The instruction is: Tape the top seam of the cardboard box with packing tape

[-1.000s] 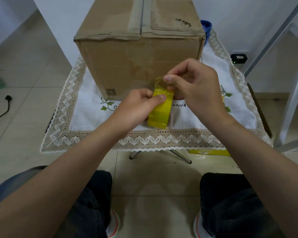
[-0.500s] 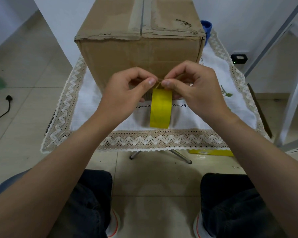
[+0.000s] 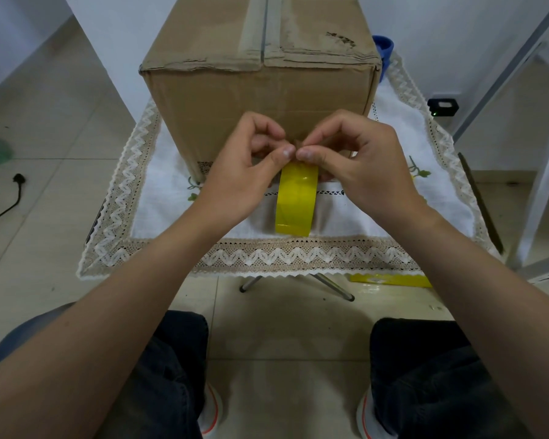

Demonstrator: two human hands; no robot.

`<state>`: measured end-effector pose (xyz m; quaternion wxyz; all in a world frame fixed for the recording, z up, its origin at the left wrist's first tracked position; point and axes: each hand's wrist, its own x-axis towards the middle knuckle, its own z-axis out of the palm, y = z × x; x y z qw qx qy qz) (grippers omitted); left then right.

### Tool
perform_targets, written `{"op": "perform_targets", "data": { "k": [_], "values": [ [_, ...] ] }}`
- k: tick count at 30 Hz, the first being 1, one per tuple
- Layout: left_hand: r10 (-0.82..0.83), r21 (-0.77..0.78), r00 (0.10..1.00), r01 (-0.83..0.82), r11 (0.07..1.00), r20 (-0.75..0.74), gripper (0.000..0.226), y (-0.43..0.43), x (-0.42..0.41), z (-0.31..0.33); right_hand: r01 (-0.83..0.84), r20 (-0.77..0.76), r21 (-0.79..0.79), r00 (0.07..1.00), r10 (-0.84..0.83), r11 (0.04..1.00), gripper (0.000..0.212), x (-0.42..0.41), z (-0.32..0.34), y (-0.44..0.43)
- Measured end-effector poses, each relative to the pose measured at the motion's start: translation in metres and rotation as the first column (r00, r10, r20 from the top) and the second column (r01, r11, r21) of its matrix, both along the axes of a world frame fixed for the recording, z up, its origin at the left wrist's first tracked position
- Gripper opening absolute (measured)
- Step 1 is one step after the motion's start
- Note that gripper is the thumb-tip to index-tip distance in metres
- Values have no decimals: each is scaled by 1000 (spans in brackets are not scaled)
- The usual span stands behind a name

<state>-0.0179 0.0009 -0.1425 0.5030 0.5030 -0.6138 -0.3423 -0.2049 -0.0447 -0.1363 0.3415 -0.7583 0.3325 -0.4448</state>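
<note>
Pinching tape end w/ both hands, in front of box.
Left hand (image 3: pixel 241 175) & right hand (image 3: pixel 358 166) pinch thumb-to-finger at top of yellow tape roll (image 3: pixel 295 201), upright on lace-edged cloth (image 3: pixel 267 255); cardboard box (image 3: pixel 260 99) just behind, top seam (image 3: pixel 264 23) untaped; print on box unreadable.

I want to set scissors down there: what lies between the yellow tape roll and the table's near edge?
Head view: only bare white tablecloth and its beige zigzag lace border lie between the yellow tape roll and the near edge.
</note>
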Motion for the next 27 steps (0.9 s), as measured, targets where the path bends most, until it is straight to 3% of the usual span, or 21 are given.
{"op": "perform_targets", "data": {
  "k": [16, 21, 27],
  "values": [
    [20, 17, 991, -23, 1000, 129, 19, 2, -1, 1, 21, -33, -107, 999, -25, 994, 10, -2, -4, -8],
    [81, -90, 982, -66, 994, 170, 10, -1, 1, -1, 26, -46, -162, 998, -33, 986, 9, -2, -3, -8],
    [97, -115, 978, -76, 990, 186, 18, -2, 0, 0, 79, -108, -251, 988, -109, 965, 13, -3, 1, -8]
  ]
}}
